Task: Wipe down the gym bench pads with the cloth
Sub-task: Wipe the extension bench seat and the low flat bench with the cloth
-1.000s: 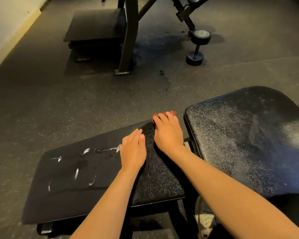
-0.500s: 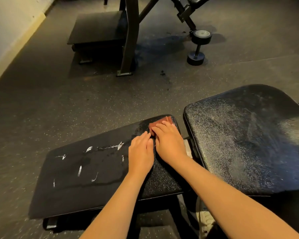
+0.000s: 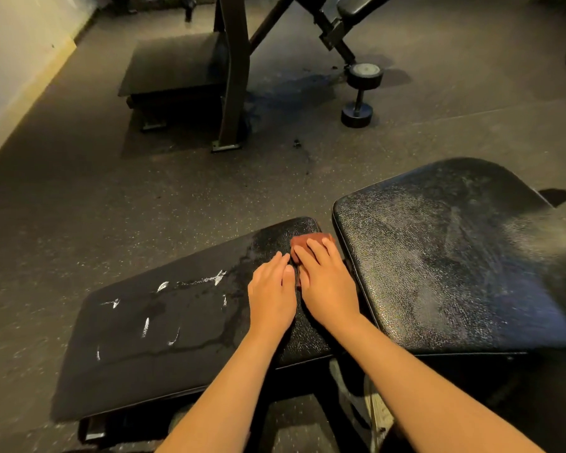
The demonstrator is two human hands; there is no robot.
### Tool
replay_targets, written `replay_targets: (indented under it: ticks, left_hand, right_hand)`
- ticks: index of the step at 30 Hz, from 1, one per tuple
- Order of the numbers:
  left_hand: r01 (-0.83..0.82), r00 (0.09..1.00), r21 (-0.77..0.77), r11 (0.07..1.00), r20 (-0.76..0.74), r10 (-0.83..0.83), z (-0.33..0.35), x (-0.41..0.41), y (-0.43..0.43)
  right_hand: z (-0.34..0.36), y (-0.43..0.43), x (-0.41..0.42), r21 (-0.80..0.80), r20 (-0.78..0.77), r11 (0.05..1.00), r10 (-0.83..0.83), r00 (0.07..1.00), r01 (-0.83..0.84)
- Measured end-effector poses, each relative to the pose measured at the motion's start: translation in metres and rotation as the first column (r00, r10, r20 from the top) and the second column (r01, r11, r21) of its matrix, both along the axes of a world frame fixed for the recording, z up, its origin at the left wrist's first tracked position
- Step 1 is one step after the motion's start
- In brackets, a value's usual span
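A dark, speckled rubber floor fills most of the view, with a pale wall along its left edge. Nearest the person, on the right, sits the larger bench pad, black and grained, its surface showing a dull, smeared sheen. Just to its left, across a narrow gap, lies the longer bench pad, also black, with a wet-looking patch across its middle. Farther back stands a dark metal frame beside a low black platform.

Both bare forearms reach in from the bottom edge. The left hand lies flat on the longer pad, palm down, fingers straight and together, holding nothing. The right hand rests just beside it, fingers extended and pressing down on the cloth rather than curling round it. A dumbbell stands tilted on the floor beyond.

The cloth, reddish-brown and folded small, sits on the longer pad's far right corner, next to the gap, mostly under the right fingers. Thin white streaks mark the pad left of the hands.
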State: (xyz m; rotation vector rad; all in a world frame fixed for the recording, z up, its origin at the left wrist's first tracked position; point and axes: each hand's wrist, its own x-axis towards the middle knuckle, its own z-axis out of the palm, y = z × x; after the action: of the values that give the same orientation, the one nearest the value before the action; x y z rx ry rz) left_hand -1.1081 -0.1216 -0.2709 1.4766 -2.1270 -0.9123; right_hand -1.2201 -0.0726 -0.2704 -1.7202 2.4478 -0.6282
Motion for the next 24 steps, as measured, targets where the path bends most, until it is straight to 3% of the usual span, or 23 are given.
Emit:
replay_targets:
  ticks: [8, 15, 18, 21, 24]
  left_hand:
    - [-0.003, 1.000, -0.023, 1.000, 0.006, 0.003, -0.005, -0.002, 0.004]
    - [-0.102, 0.994, -0.025, 0.994, -0.045, 0.101, -0.008, -0.009, 0.003]
    - [-0.119, 0.992, -0.037, 0.992, -0.043, 0.117, -0.010, -0.011, 0.001]
    - [-0.108, 0.993, -0.053, 0.993, -0.042, 0.106, -0.013, -0.011, 0.003]
    - [-0.101, 0.994, -0.074, 0.992, -0.048, 0.097, -0.014, -0.009, 0.004]
  right_hand:
    - [0.002, -0.021, -0.013, -0.027, -0.098, 1.000, 0.010, 0.995, -0.013]
    - [0.004, 0.023, 0.003, 0.010, -0.145, 1.000, 0.008, 0.989, -0.006]
    - [0.004, 0.000, -0.011, 0.000, -0.108, 0.999, 0.045, 0.993, -0.045]
    - [0.007, -0.037, -0.025, 0.106, 0.053, 0.993, 0.048, 0.997, -0.054]
    - [0.004, -0.042, -0.023, 0.151, 0.033, 0.988, 0.035, 0.999, -0.040]
